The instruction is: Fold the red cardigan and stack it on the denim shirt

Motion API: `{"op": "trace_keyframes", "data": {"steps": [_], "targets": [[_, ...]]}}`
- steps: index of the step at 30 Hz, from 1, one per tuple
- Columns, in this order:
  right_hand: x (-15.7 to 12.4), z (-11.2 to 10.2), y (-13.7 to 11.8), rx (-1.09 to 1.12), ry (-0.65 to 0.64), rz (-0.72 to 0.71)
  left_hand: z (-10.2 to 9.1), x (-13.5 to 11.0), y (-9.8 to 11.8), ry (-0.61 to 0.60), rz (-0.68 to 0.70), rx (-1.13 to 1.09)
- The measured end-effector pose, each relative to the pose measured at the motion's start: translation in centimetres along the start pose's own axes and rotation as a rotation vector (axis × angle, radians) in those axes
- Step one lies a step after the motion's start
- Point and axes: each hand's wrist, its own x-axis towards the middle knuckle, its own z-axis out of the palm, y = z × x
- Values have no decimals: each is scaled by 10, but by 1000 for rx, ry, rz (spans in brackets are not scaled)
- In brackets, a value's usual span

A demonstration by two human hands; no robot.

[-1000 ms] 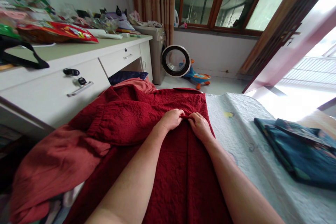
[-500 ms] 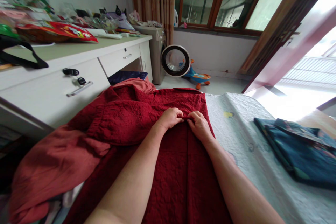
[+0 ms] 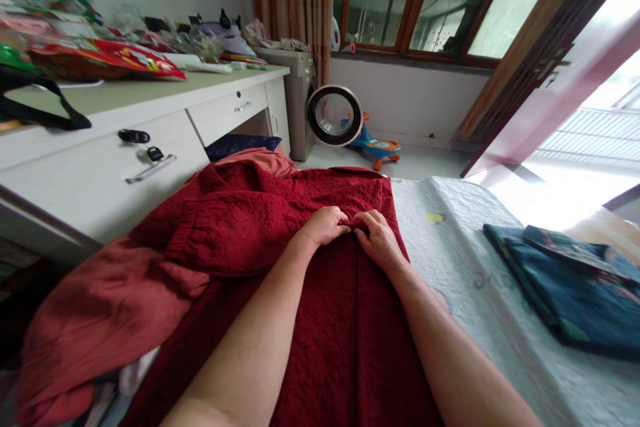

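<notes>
A dark red textured garment (image 3: 320, 340) lies spread out in front of me, with a gathered-cuff sleeve (image 3: 225, 230) folded across its left part. Both hands meet near its upper middle, at the top of a long vertical front edge. My left hand (image 3: 326, 225) pinches the red cloth there between thumb and fingers. Close beside it, my right hand (image 3: 376, 233) pinches the same edge, fingertips almost touching the left ones. Whatever small fastening may lie between the fingertips is hidden.
Under the garment is a pale quilted bed cover (image 3: 430, 213). Folded dark blue clothing (image 3: 575, 287) lies at right, salmon-coloured cloth (image 3: 115, 313) at left. A white desk (image 3: 95, 167) with clutter borders the left side. Beyond stand a washer with its round door (image 3: 335, 116) open and a blue ride-on toy (image 3: 373, 143).
My right hand has shifted slightly left, bringing its fingertips closer to the left hand's. My left hand and the garment have hardly moved.
</notes>
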Motion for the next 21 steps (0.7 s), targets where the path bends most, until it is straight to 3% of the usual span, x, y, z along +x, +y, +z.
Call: {"op": "trace_keyframes", "data": {"steps": [8,15,21], "targets": [[0,1,-1,17,-18,-36,5,0,-6,-40,-25,-62],[0,1,-1,19,0,3,4,-1,-8,77,-47,-98],[0,1,1,-39,-3,-5,-3,-2,-4,30,-26,-67]]}}
